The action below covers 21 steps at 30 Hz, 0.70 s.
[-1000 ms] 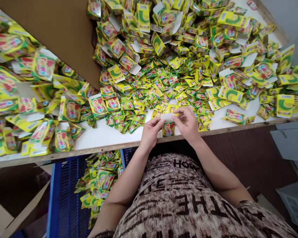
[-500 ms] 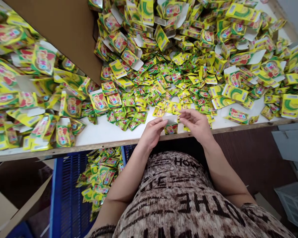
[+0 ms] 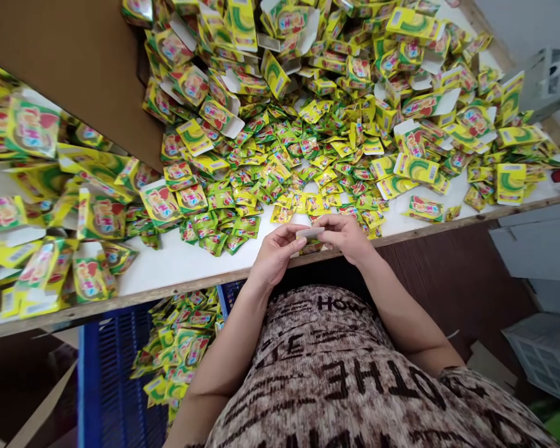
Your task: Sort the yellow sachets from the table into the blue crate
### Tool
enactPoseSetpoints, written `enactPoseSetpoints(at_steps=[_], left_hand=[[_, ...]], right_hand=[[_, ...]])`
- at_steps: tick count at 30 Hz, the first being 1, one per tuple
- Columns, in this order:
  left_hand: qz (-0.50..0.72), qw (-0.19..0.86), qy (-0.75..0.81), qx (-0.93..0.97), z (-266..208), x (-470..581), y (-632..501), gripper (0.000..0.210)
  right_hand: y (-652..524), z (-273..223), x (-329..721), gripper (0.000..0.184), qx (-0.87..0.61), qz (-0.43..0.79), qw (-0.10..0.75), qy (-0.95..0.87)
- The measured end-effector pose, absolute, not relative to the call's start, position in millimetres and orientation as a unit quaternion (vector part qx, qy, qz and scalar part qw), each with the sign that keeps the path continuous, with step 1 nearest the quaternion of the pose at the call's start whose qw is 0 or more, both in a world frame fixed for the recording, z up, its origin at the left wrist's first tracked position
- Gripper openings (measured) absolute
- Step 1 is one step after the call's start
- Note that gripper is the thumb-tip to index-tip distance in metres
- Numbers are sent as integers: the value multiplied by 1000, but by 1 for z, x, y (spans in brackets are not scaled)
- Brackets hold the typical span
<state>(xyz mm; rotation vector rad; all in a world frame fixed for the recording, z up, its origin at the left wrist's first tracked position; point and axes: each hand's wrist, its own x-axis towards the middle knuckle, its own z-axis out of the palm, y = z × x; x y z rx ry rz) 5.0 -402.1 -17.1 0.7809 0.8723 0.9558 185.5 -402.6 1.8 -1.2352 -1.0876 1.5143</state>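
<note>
Between my two hands, at the table's front edge, is a small printed carton [image 3: 312, 233] with a pale grey-white flap facing up. My left hand [image 3: 280, 250] grips its left end with thumb and fingers. At the right end, the fingers of my right hand [image 3: 345, 238] pinch the carton near the flap. Most of its printed front is hidden by the flap and fingers. Just beyond my hands lie small yellow sachets [image 3: 315, 204], and to the left a cluster of green sachets [image 3: 219, 230].
Open yellow-green cartons [image 3: 415, 102] are heaped across the white table [image 3: 163, 269]. A brown cardboard box [image 3: 74, 74] stands at the left among them. Below the table edge, a blue crate [image 3: 88, 373] sits beside a pile of filled-looking packs [image 3: 182, 348]. A translucent bin [image 3: 546, 354] is at the lower right.
My right hand has come in from beside the carton to grip its right end. The carton's raised flap now lies flatter. The view has shifted a little to the right.
</note>
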Motion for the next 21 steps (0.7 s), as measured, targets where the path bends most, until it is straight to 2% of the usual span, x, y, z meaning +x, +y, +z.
enactPoseSetpoints(at_steps=[4,7,11,16,21], left_hand=[[545,591,435,405,-26,14,-397,24],[565,526,453,447,-28,15,-394,20],[538,543,465,447,-25,13,-392,21],[520,573,459,436,-26,10,-387,26],[514,556,467,456,-27,7,-380,21]], right_hand=[[-392,-3,176,17,-494,531,480,-493],[-387,-2,174,20,-491,511,480,-518],[-385,-3,173,22,-521,482,467,-527],[-384,-11,168,14,-547,427,480,-537],[-380,-12,165,21,-548,481,478,-490]])
